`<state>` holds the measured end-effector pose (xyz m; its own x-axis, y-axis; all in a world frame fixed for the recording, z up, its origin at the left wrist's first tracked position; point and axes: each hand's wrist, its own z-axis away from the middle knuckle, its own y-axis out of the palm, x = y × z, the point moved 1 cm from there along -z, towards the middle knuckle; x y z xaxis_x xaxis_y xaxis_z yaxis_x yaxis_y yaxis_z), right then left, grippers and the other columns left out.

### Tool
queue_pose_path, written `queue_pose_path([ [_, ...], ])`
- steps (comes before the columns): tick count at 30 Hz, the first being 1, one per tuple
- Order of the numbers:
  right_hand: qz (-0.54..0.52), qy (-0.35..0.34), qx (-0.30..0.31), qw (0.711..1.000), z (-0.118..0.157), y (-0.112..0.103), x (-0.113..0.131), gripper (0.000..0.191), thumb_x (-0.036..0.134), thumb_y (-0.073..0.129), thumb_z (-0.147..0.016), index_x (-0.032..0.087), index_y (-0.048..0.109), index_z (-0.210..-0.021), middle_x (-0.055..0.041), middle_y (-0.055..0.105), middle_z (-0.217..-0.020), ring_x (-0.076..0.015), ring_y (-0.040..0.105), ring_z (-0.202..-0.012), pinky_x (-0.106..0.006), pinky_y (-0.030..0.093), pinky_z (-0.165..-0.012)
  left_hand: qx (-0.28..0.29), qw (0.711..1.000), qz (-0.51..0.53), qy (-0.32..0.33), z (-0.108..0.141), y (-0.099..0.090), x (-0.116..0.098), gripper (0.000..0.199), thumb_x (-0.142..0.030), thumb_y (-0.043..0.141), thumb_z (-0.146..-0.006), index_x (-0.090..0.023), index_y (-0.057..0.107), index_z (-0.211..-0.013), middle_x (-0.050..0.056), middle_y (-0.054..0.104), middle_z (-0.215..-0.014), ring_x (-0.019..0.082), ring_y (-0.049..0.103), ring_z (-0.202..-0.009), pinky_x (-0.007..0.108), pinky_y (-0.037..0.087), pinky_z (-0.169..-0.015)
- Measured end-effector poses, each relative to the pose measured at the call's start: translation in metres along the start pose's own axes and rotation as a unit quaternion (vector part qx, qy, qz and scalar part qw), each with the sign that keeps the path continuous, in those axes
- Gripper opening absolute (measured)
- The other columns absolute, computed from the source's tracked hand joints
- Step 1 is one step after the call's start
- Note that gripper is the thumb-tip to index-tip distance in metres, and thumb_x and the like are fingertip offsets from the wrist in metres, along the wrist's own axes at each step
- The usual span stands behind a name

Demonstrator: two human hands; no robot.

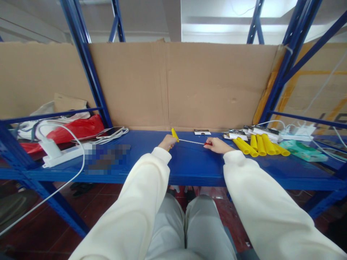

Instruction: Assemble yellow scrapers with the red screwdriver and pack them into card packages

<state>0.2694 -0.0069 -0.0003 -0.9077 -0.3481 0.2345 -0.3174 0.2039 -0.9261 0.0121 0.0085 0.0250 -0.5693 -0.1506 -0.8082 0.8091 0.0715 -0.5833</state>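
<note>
My left hand (167, 142) is closed around a yellow tube-like piece (175, 135) that sticks up at a tilt above the fingers. In my closed right hand (219, 145) is the red end of a thin, pale metal shaft (192, 141), which looks like a screwdriver. The shaft runs left, and its far end meets the yellow piece beside my left hand; whether it goes inside I cannot tell. Both hands are over the blue shelf top (196, 162). To the right of my right hand lie several yellow tubes (260, 145) in a group.
Small black-and-white boxes (235, 135) lie behind the tubes, and another small box (202, 132) sits near the cardboard panel (211, 86). A green packet (302, 151) is at right. Leftward are a phone (110, 132), a white power strip (67, 154) and red bag (78, 129). Blue posts (90, 68) frame the shelf.
</note>
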Motion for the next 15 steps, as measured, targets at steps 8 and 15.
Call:
queue_pose_path([
  [8, 0.02, 0.019, 0.014, 1.0, 0.001, -0.001, 0.005, 0.012, 0.03, 0.061, -0.092, 0.02, 0.064, -0.086, -0.0068, 0.073, -0.085, -0.0188, 0.065, -0.076, -0.026, 0.043, -0.068, 0.002, 1.0, -0.002, 0.005, 0.0, 0.0, 0.0, 0.009, -0.009, 0.059, -0.086, -0.009, 0.068, -0.091, -0.004, 0.049, -0.051, 0.007, 0.041, -0.041, 0.019, 0.032, -0.041],
  [15, 0.014, 0.03, 0.022, 0.999, 0.001, -0.002, 0.006, 0.011, 0.029, 0.062, -0.091, 0.02, 0.064, -0.085, -0.0066, 0.072, -0.084, -0.0188, 0.065, -0.076, -0.026, 0.044, -0.069, 0.005, 0.999, -0.029, 0.022, -0.014, 0.005, 0.005, 0.012, -0.015, 0.062, -0.086, -0.01, 0.069, -0.094, 0.0, 0.058, -0.056, 0.011, 0.051, -0.045, 0.021, 0.037, -0.045],
])
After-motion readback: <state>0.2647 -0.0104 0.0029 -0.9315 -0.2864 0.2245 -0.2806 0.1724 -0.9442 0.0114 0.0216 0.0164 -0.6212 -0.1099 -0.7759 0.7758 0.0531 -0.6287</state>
